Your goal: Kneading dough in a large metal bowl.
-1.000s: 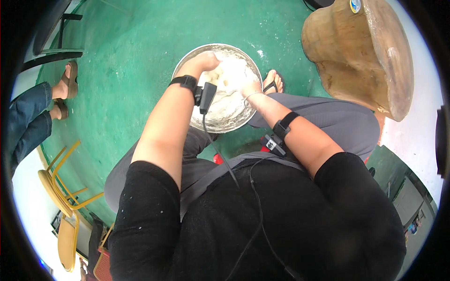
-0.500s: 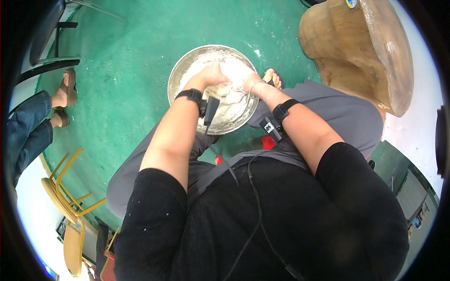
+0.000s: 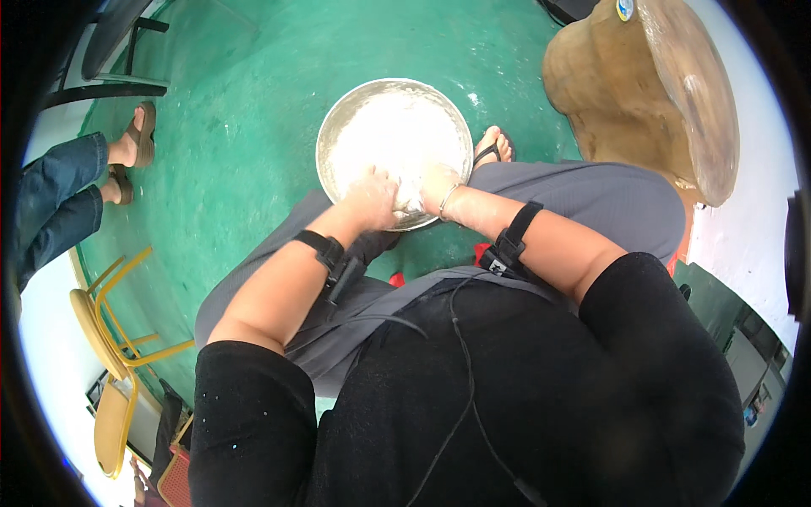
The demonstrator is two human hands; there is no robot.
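Metal bowl [image 3: 328, 139], round, equal across every way, so its long axis runs in no one direction; mouth faces up, toward me. It stands ahead of me over the green floor [image 3: 253, 101], its near edge between my grey trouser legs [image 3: 574, 198]. Inside, a broad white floury mix [image 3: 389, 127], spread across most of the width, brightest in the middle and far half. My left hand [image 3: 372, 193] lies at the near edge, fingers bent, tips on the mix. My right hand [image 3: 439, 184] is to its right, angled down into the mix. Between them, a pale wet-looking clump [image 3: 410, 201]. Thin bracelet [image 3: 448, 201] on the right wrist.

Hard to make out: the bowl's underside, so whether it rests straight on the floor I cannot tell. Glare washes out the mix's surface. Right fingers mostly buried or lost in white; cannot tell whether either of my hands is closed on the clump.

Against half a second ago: both hands drawn back toward me from mid-bowl, far half of the mix now uncovered. The dark device on my left wrist strap [image 3: 319, 248] no longer overlaps the bowl.
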